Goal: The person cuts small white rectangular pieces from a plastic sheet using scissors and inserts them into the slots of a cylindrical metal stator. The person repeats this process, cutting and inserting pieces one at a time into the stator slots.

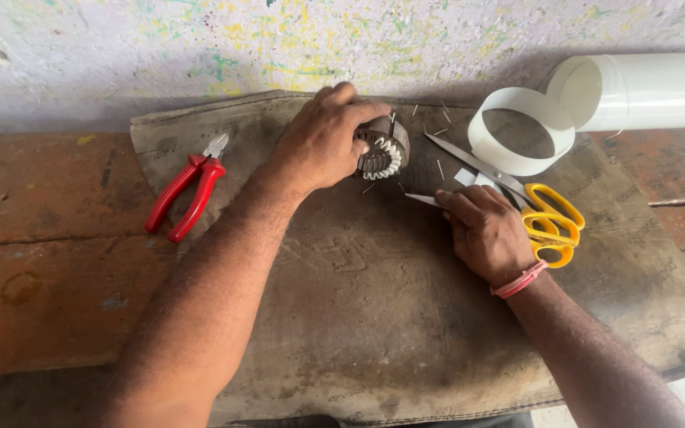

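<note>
Left hand (pixel 323 139) clamped on slotted motor stator (pixel 384 147); right hand (pixel 487 231) pinches white paper strip (pixel 426 200). Risk: stator rolls on mat (pixel 374 317), strip creases against slot edge.

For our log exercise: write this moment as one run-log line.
left hand: grips stator | right hand: pinches paper strip | scissors, pliers: idle

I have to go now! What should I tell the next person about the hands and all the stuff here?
Left hand grips the round metal part, its slots lined with white paper.
Right hand pinches a white paper strip on the cloth mat.
Yellow scissors lie by the right hand, red pliers far left, white paper roll behind.
How many slots remain unlined cannot be seen.
</note>
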